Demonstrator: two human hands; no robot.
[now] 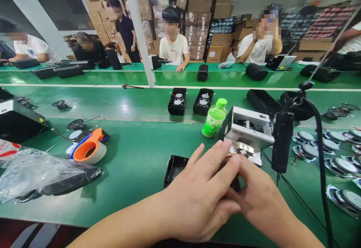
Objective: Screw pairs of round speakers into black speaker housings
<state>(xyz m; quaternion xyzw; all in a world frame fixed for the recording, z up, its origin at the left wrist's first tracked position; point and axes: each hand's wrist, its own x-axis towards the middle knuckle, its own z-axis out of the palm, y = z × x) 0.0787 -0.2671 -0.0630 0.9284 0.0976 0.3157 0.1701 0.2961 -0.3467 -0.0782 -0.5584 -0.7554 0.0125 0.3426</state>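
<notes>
On the left, a crumpled clear plastic bag [25,169] is partly covering a long black piece [73,180]. Beside it, an orange-and-blue plastic tape dispenser [97,137] is holding a pale roll.

Near the middle, a black rectangular plastic housing [172,165] is lying on the green bench under both hands. Its left end is showing a dark recess; the rest is hiding, so I can't tell whether anything is seated inside. Farther off, two black open housings [172,108] are each holding two round drivers with wires, looking further along; the near one seems to be only partway.

The left hand [197,191] is lying across the housing, fingers extended; the right hand [258,188] is curling around the right side. I can't tell what either is gripping.

Right of centre, a green-labelled clear bottle [213,122] is holding greenish liquid. At far right, silver-and-white round drivers [342,167] are sitting loose, apparently waiting to be fitted.
</notes>
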